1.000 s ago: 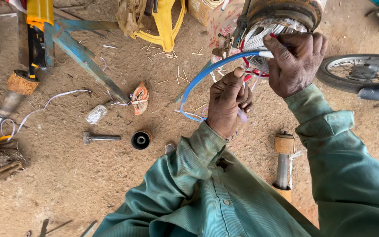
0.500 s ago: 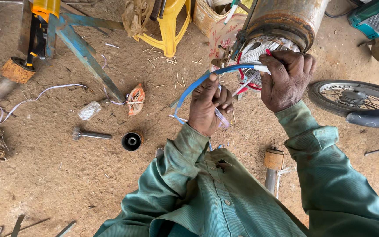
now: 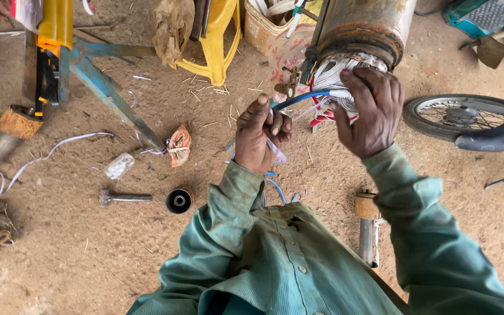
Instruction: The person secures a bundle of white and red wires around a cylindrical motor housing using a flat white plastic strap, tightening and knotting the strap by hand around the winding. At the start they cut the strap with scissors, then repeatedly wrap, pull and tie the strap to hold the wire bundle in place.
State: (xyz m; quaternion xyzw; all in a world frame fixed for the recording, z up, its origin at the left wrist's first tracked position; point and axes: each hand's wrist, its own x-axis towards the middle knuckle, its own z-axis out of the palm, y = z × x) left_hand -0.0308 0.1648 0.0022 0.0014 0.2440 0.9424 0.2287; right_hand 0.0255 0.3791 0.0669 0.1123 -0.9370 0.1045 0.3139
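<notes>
Blue wire (image 3: 298, 98) runs from the left hand (image 3: 258, 137) up to the right hand (image 3: 368, 111), right at the open end of the rusty motor cylinder (image 3: 363, 26), where the white winding leads (image 3: 333, 73) fan out.

Left hand: fingers closed around the blue wire, thumb up, with a scrap of clear sleeve or plastic (image 3: 276, 154) pinched in the same hand. Right hand: fingers closed on the white-sleeved end of the wire, pressed against the leads. Can't tell whether it grips one lead or several.

Likely risks:
- Wire looks taut between the hands. Too hard a pull from the left could drag the sleeved end off the lead, or strain it where it leaves the winding.
- Leads are packed tight, with red ones (image 3: 328, 119) just beneath. The right hand covers the junction, so picking up the wrong lead looks easy.
- The cylinder's rusty rim sits just above the leads; insulation rubbing there could nick.
- The slack end of the blue wire drops toward the green shirt (image 3: 275, 256) and could snag on the sleeve.
- Sandy floor (image 3: 88, 245) holds loose parts: bolt (image 3: 125, 198), black bush (image 3: 178, 200). Anything small dropped there would be hard to find.
</notes>
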